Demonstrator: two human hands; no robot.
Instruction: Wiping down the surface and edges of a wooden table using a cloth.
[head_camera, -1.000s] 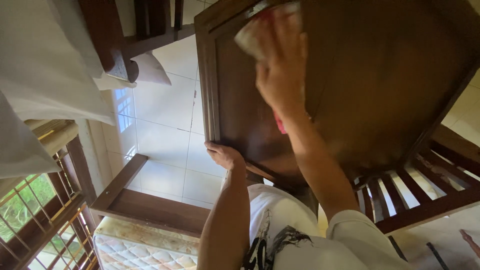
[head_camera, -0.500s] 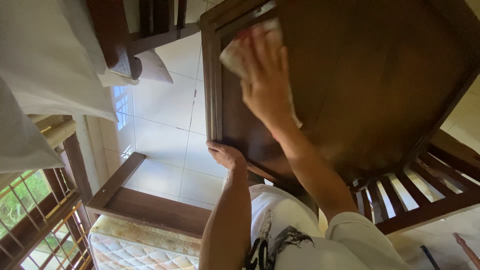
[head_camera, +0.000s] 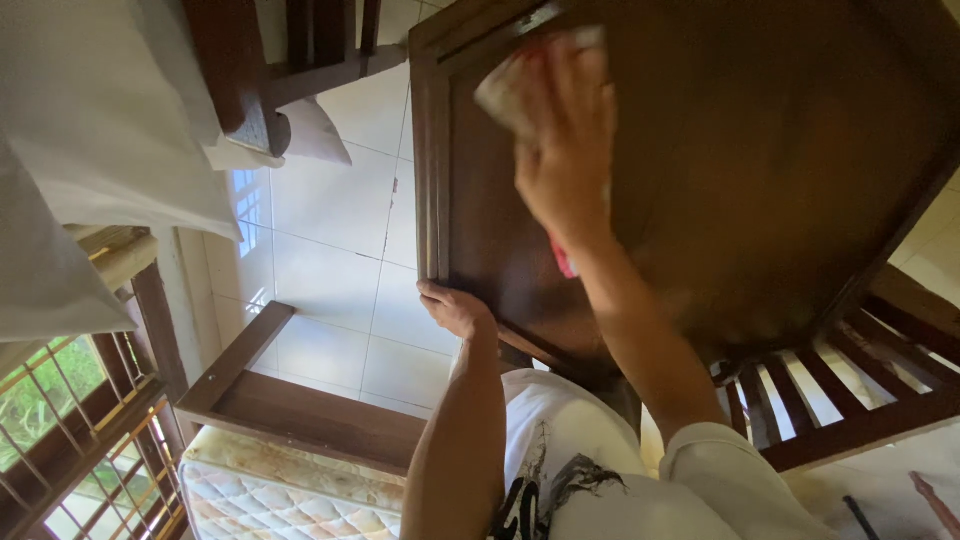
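cloth (head_camera: 505, 90) has slid further across the dark wooden tabletop (head_camera: 760, 170) since a second ago; our right hand (head_camera: 565, 150) presses flat on it, wiping on, and our left hand (head_camera: 455, 308) stays clamped on the table's near edge.

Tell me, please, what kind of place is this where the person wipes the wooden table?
Probably a bedroom in a home. A mattress lies in a wooden bed frame, white bedding hangs nearby, and the floor is pale tile. The right hand presses a cloth on the dark table.
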